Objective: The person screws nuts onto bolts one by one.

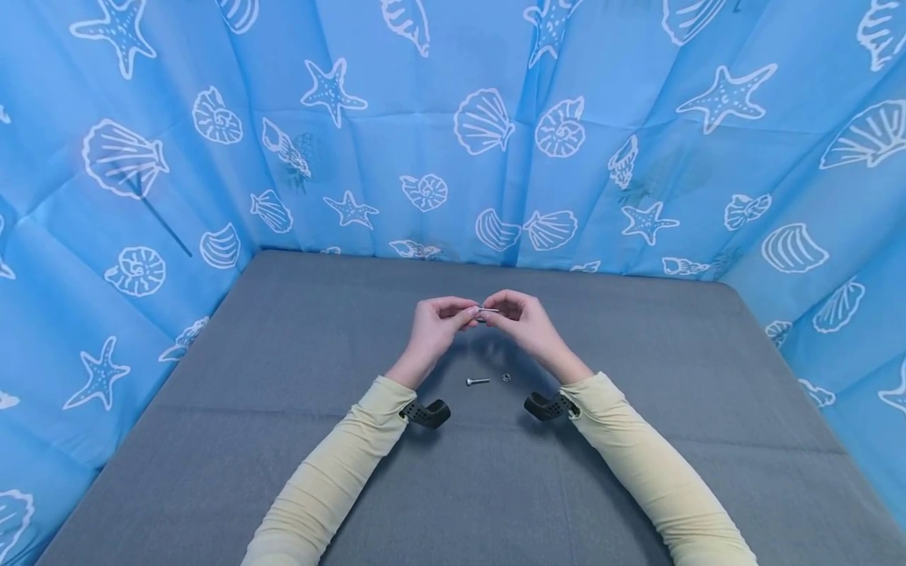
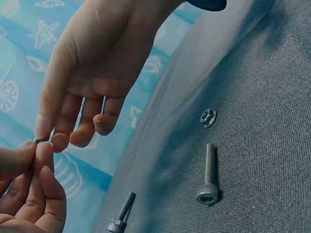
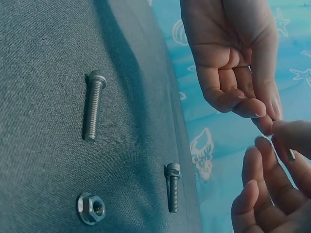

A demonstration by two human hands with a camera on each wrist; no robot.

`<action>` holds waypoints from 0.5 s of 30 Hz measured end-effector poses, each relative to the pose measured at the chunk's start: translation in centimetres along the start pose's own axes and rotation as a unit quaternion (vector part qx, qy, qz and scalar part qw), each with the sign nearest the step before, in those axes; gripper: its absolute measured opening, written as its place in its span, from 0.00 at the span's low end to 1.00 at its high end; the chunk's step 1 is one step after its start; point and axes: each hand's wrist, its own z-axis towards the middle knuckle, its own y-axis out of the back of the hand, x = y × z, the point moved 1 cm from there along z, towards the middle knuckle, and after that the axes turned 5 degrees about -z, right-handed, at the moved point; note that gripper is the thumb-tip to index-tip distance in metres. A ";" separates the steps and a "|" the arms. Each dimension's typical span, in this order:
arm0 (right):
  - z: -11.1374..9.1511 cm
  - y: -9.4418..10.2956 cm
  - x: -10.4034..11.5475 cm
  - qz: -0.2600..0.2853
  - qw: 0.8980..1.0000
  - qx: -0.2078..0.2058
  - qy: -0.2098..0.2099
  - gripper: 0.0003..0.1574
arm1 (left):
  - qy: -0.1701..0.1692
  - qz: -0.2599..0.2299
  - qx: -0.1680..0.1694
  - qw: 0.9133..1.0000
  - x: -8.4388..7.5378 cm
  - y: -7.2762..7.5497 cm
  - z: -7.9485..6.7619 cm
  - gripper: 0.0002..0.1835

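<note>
Both hands meet at the fingertips above the far half of the table. My left hand (image 1: pixel 433 324) pinches a small silver bolt (image 1: pixel 490 310), its slim shank pointing right. Thumb and fingers of my right hand (image 1: pixel 527 321) pinch the same piece from the other side. Fingertips hide the rest of the bolt; in the right wrist view its shank end (image 3: pixel 291 155) shows past the right thumb. Nearer the body lie a loose socket-head bolt (image 3: pixel 93 108) and a flanged hex nut (image 3: pixel 91 208). Another bolt (image 3: pixel 173 189), with a hex shape at its head, lies farther off.
Grey cloth covers the table (image 1: pixel 297 330). Blue curtains (image 1: pixel 439 118) with white shells and starfish stand along the back and both sides. Black wrist cameras (image 1: pixel 427 413) jut inward below the hands, over the cloth near the loose bolt.
</note>
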 end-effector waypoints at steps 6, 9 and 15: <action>-0.1 0.0 0.1 -0.025 1.000 -0.003 -0.016 0.15 | 0.004 0.003 0.006 1.000 -0.2 0.0 0.0 0.12; -0.1 0.0 0.1 -0.011 1.000 0.000 -0.014 0.14 | 0.005 0.002 0.005 1.000 -0.2 0.0 -0.1 0.12; 0.0 -0.1 0.2 -0.015 1.000 0.005 -0.015 0.14 | 0.004 0.002 -0.002 1.000 0.0 0.0 -0.1 0.11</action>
